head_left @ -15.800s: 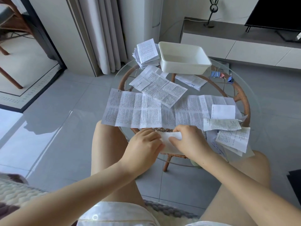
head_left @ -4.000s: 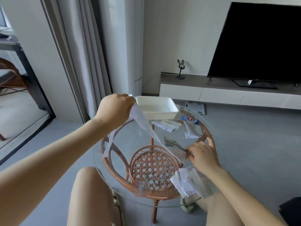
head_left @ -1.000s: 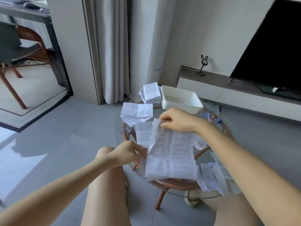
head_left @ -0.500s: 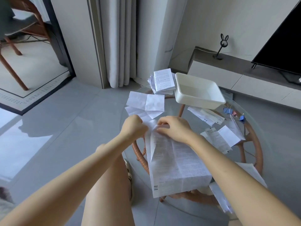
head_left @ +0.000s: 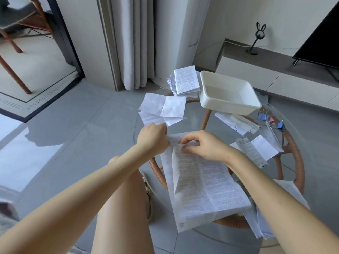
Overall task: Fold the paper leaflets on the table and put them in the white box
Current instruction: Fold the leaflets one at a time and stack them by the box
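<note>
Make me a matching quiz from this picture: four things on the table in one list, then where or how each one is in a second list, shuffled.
1 white box
2 large open leaflet
3 binder clips
4 folded leaflet stack

A pinched by left hand and right hand
B left of the box
C empty
D right of the box, blue and pink

Pairs: 1-C, 2-A, 3-D, 4-B

Round glass table (head_left: pixel 299 167) on a rattan frame. Carries at the far side a white box (head_left: pixel 229 92), with a stack of folded leaflets (head_left: pixel 185 82) just left of it; spread blank sheets (head_left: pixel 163 109) at far left; flat leaflets (head_left: pixel 238 123) and binder clips (head_left: pixel 262 116) at right; a large printed leaflet (head_left: pixel 201 180) overhanging the near rim; more papers (head_left: pixel 260 222) near right.
</note>
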`<state>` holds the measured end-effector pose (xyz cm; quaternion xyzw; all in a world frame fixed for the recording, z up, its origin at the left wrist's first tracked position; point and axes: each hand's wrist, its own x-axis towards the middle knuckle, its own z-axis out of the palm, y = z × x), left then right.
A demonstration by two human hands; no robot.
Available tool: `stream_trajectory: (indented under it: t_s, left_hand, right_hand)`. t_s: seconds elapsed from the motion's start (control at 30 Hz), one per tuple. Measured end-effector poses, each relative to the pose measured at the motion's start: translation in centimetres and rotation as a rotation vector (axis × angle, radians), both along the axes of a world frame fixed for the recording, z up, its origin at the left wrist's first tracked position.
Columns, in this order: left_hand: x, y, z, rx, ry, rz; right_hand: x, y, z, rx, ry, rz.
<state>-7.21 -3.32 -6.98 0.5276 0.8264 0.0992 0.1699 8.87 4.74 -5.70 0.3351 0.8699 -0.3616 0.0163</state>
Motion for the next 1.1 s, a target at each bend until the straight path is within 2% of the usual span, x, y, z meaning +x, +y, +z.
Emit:
stream_trajectory:
  t_s: [0.07, 0.17, 0.27, 0.33, 0.37, 0.5, 0.6, 0.7, 0.83, 0.97, 1.1]
  left_hand:
    - [-0.1, 0.1, 0.6, -0.094, 0.018, -0.057]
    - [-0.4, -0.1, 0.8, -0.065, -0.059, -0.061]
    - [-1.1, -0.8, 0.7, -0.005, -0.377, 0.036]
    - [-1.3, -1.4, 1.0, -0.013, -0.612, 0.112]
    - [-1.3, -1.7, 1.1, -0.022, -0.67, 0.134]
    - [-0.9, -2.0, 1.7, 0.01, -0.666, 0.179]
    - [-0.6, -2.0, 1.6, 0.011, -0.629, 0.166]
    - [-0.6, -2.2, 1.6, 0.013, -0.698, 0.122]
    - [-1.1, -2.7, 1.6, 0.044, -0.878, 0.178]
    - [-1.3, -3.2, 1.3, 0.101, -0.874, 0.207]
    - [-1.0, -3.4, 1.3, 0.147, -0.88, 0.212]
  right_hand:
    - [0.4, -0.5, -0.3, 0.017, 0.002, 0.006]
    - [0.8, -1.3, 0.1, -0.049, 0.052, 0.024]
    - [0.9, -2.2, 1.2, -0.166, 0.178, 0.082]
    - [0.5, -2.3, 1.4, -0.161, 0.183, 0.063]
    - [0.3, -2.3, 1.2, -0.125, 0.17, 0.042]
    - [-0.7, -1.9, -0.5, 0.104, 0.072, -0.042]
    - [-1.4, -2.3, -0.4, 0.169, 0.103, -0.051]
    - [-1.7, -2.7, -0.3, 0.135, 0.094, -0.024]
    - [-1.2, -2.6, -0.2, -0.076, 0.185, -0.051]
    - [-0.5, -2.7, 0.7, -0.189, 0.29, -0.032]
    - [-0.8, -2.8, 0.3, -0.053, 0.212, -0.058]
